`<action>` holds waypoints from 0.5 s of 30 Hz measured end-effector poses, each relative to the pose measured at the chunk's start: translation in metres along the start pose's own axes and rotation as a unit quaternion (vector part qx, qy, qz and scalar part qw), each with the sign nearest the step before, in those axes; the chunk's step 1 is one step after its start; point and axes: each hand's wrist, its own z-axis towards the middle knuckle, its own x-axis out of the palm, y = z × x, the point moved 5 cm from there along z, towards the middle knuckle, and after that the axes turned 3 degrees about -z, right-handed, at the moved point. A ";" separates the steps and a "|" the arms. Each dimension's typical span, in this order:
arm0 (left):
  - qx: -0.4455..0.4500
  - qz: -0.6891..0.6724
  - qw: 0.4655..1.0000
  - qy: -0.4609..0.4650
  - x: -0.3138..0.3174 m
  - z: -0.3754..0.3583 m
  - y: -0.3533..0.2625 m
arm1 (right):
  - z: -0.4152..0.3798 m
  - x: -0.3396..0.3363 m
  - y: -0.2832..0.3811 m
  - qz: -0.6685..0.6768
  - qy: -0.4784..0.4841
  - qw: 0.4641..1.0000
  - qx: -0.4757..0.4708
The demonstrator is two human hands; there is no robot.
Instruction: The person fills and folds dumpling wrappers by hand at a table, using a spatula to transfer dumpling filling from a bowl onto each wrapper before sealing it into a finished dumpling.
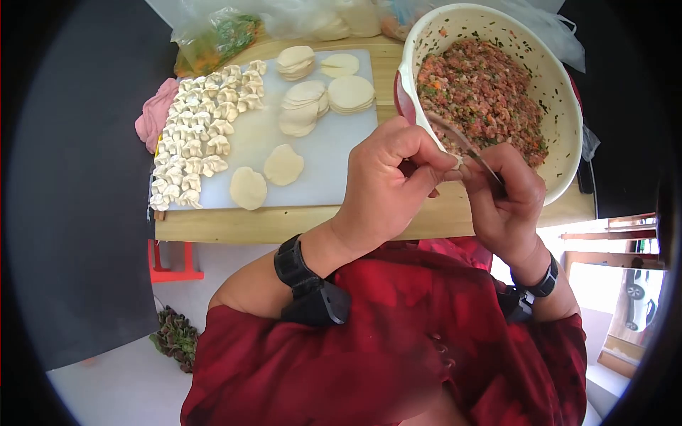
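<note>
My left hand [387,181] is curled around a dumpling wrapper [455,162], of which only a small pale edge shows between the fingers. My right hand [504,202] pinches a thin metal utensil [462,145] whose tip lies at the wrapper. Both hands hover just in front of a large white bowl [561,99] filled with minced meat filling [486,96]. On the white cutting board [334,160] to the left lie stacks of round wrappers [309,106], two single wrappers [264,177] and several rows of folded dumplings [199,131].
The board rests on a wooden table [284,224]. A pink cloth [155,113] lies at its left edge. Plastic bags with greens [220,35] sit at the back. A red stool [167,263] stands below on the floor.
</note>
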 end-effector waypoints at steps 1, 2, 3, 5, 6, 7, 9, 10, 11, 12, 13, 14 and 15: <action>0.000 0.002 1.000 -0.001 -0.002 0.000 -0.001 | 0.000 0.001 -0.001 0.022 0.008 0.999 0.028; -0.008 -0.021 1.000 0.009 -0.003 0.001 -0.002 | 0.002 0.004 0.001 0.023 0.009 0.999 0.026; -0.016 -0.045 0.999 0.020 -0.004 0.002 -0.003 | 0.003 0.007 0.000 0.070 0.016 0.996 0.050; -0.018 0.006 0.999 0.043 -0.024 0.008 -0.008 | 0.002 0.012 -0.003 0.118 0.026 0.990 0.074; -0.020 0.056 0.996 0.069 -0.036 0.011 -0.012 | -0.002 0.011 -0.008 0.152 -0.005 0.984 0.090; -0.025 0.100 0.994 0.040 -0.055 0.014 -0.019 | -0.004 0.008 -0.013 0.185 -0.038 0.976 0.106; -0.047 0.177 0.983 -0.015 -0.101 0.019 -0.028 | -0.003 -0.008 -0.026 0.180 -0.015 0.976 0.120; -0.063 0.209 0.975 -0.042 -0.128 0.020 -0.028 | -0.004 -0.014 -0.033 0.173 0.011 0.976 0.134; -0.062 0.272 0.958 -0.067 -0.153 0.022 -0.029 | -0.006 -0.019 -0.037 0.164 0.001 0.977 0.133; -0.061 0.334 0.936 -0.092 -0.178 0.024 -0.028 | -0.009 -0.023 -0.040 0.165 0.002 0.977 0.134; -0.097 0.358 0.922 -0.109 -0.205 0.025 -0.018 | -0.011 -0.026 -0.044 0.159 0.006 0.976 0.145; -0.132 0.382 0.906 -0.127 -0.229 0.024 -0.005 | -0.013 -0.029 -0.047 0.154 0.010 0.976 0.155; -0.131 0.384 0.905 -0.128 -0.245 0.023 0.005 | -0.014 -0.029 -0.049 0.145 0.013 0.978 0.151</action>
